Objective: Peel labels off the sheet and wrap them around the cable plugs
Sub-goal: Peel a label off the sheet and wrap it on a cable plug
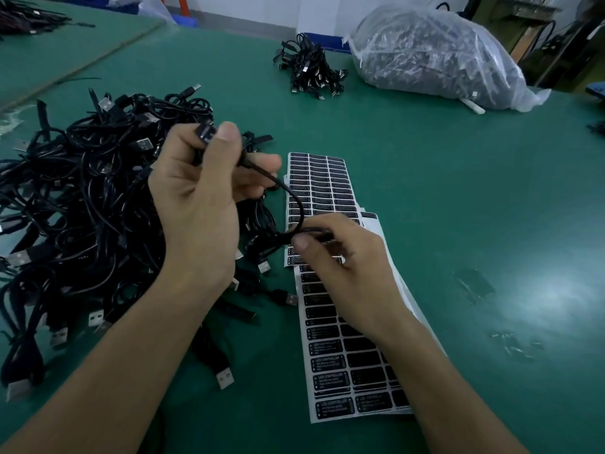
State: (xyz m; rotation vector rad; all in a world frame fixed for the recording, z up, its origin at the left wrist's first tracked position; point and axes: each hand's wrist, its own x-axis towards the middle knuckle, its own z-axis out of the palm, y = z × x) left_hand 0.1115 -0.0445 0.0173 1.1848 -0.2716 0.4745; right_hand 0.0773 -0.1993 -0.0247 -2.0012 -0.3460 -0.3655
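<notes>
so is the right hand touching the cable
Touching. The head view shows the right hand pinching the black cable between thumb and fingers, with no gap visible.

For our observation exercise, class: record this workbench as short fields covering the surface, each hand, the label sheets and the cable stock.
surface: green table
left hand: grips the plug of a black cable, raised
right hand: pinches the same black cable lower down, over the label sheets
label sheets: overlapping, flat on the table
cable stock: pile of USB cables at left; cable bundle and clear plastic bag far side
</notes>
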